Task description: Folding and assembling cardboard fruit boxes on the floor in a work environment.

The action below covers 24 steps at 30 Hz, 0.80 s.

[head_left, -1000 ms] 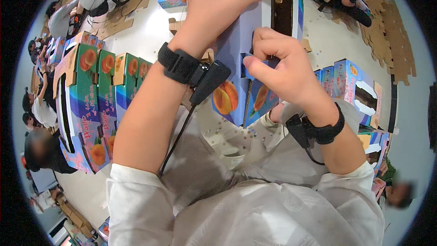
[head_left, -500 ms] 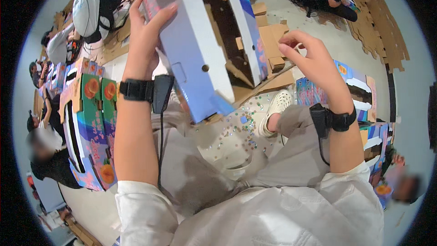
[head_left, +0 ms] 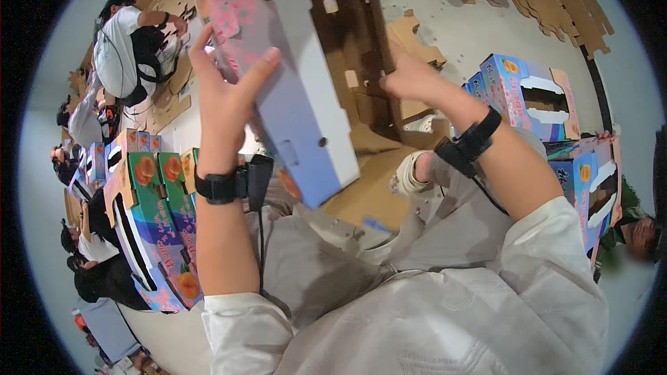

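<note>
A printed cardboard box (head_left: 295, 114), blue, white and pink outside and brown inside, stands tilted in front of me. Along its left side, my left hand (head_left: 233, 90) grips the printed panel, thumb on the near face and fingers round the edge. My right hand (head_left: 413, 82) is closed on the box's right-hand side panel, whose brown inner face shows; its fingertips are partly hidden. The box's brown inside is open toward me, and a brown flap (head_left: 368, 198) hangs at its lower end.
Printed boxes (head_left: 149, 208) stand in rows at my left, and more boxes (head_left: 521, 90) are at my right. Flat brown cardboard (head_left: 417, 35) lies on the floor ahead. Several people sit or bend nearby, one person (head_left: 128, 45) at the far left. My shoe (head_left: 410, 173) is just below the box.
My right hand has moved left onto the box and closed on its right side panel. That panel has swung outward, showing more brown inside. The view has shifted.
</note>
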Each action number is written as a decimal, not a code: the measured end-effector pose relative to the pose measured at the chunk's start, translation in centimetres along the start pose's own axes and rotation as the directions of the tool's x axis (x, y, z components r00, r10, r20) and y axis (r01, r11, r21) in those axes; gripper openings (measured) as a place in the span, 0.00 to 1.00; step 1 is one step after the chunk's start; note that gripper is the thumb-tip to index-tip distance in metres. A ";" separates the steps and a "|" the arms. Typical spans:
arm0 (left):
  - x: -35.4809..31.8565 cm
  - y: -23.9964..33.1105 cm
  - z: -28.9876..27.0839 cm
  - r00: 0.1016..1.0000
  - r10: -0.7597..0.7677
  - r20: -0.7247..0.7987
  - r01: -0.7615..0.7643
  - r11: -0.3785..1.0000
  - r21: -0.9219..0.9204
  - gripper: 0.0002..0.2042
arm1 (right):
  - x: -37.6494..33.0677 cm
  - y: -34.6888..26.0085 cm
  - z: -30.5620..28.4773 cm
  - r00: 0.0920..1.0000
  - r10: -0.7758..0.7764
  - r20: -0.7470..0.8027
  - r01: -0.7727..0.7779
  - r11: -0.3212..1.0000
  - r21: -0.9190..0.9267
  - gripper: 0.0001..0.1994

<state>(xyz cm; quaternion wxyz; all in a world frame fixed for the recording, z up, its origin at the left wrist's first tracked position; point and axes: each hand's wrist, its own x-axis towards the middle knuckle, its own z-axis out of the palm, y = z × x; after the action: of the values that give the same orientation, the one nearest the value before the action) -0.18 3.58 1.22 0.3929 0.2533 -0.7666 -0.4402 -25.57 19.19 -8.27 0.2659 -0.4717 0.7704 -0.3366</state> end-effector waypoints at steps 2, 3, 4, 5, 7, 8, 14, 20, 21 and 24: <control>0.8 -1.7 -2.5 0.990 -0.141 0.012 0.140 0.964 -0.224 0.44 | 0.4 1.4 -2.2 0.972 0.043 0.231 -0.083 0.983 0.166 0.32; 1.3 -3.0 -4.0 0.982 -0.188 0.000 0.181 0.949 -0.259 0.44 | 0.4 1.9 -3.3 0.975 0.101 0.197 -0.168 0.917 0.361 0.28; 1.7 -4.6 -5.6 0.974 -0.226 -0.001 0.219 0.946 -0.238 0.44 | 0.3 2.4 -4.3 0.970 0.164 0.179 -0.237 0.806 0.542 0.23; 1.9 -6.2 -7.2 0.954 -0.294 -0.052 0.268 0.920 -0.286 0.43 | 0.2 2.7 -5.4 0.971 0.156 0.184 -0.232 0.809 0.540 0.23; 2.2 -9.1 -10.0 0.927 -0.360 -0.104 0.307 0.890 -0.337 0.43 | -0.2 3.0 -7.2 0.990 0.040 0.133 -0.117 0.756 0.644 0.19; 2.2 -10.1 -10.9 0.925 -0.351 -0.144 0.344 0.936 -0.070 0.44 | -0.4 2.9 -7.6 0.984 0.117 0.131 -0.174 0.773 0.610 0.19; 0.0 -11.6 -7.3 0.681 -0.715 0.161 0.664 0.695 0.276 0.51 | -0.5 2.9 -5.8 0.986 0.168 -0.023 -0.141 0.886 0.441 0.16; -1.1 -13.7 -1.1 0.812 -0.490 0.317 0.357 0.847 0.394 0.47 | -1.0 2.6 -4.2 0.986 -0.018 -0.166 0.095 0.877 0.470 0.14; -1.1 -13.3 -1.1 0.740 -0.570 0.357 0.492 0.821 0.290 0.44 | -1.4 2.0 -3.9 0.989 0.054 -0.137 0.014 0.891 0.455 0.14; -1.1 -10.7 0.3 0.723 -0.618 0.309 0.634 0.771 0.059 0.39 | -2.8 -0.4 -2.6 0.966 -0.022 -0.257 0.101 0.948 0.301 0.14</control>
<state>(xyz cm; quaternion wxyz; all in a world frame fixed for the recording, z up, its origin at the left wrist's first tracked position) 0.65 -0.65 -8.65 0.1018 0.4142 -0.6766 -0.6003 -26.05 22.27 -6.06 0.2268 -0.4015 0.7198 -0.5189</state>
